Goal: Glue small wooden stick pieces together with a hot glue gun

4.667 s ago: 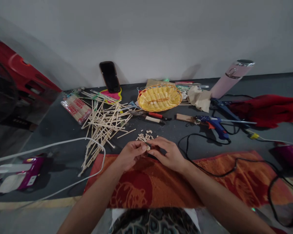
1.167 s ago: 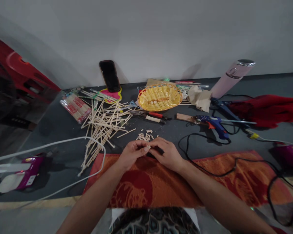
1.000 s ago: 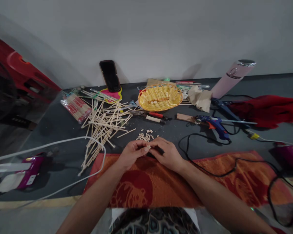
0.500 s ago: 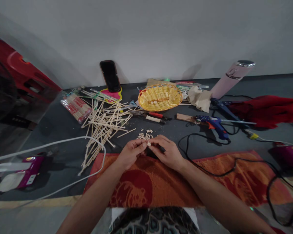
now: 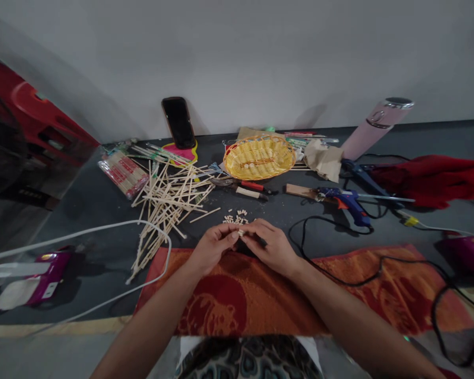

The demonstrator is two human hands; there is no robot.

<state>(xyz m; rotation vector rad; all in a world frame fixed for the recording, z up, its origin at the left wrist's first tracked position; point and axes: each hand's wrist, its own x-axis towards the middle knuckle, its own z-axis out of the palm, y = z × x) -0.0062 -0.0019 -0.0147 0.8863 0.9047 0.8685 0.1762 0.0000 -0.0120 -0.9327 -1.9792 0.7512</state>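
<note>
Pinched between the fingertips of both hands are small cut wooden stick pieces, pale and held close together. My left hand grips them from the left, fingers closed; my right hand closes on them from the right. How many pieces are held I cannot tell. Just beyond the fingertips lies a pile of similar short wooden pieces on the dark table. Both wrists rest above an orange towel.
Left lie loose wooden sticks and a packet of sticks. Behind are a yellow wicker basket, cutting pliers and a phone. A blue glue gun, its black cord and a pink flask stand right.
The held wooden pieces have shifted slightly between my fingertips. Both hands stay in nearly the same place, and the things on the table have not moved.
</note>
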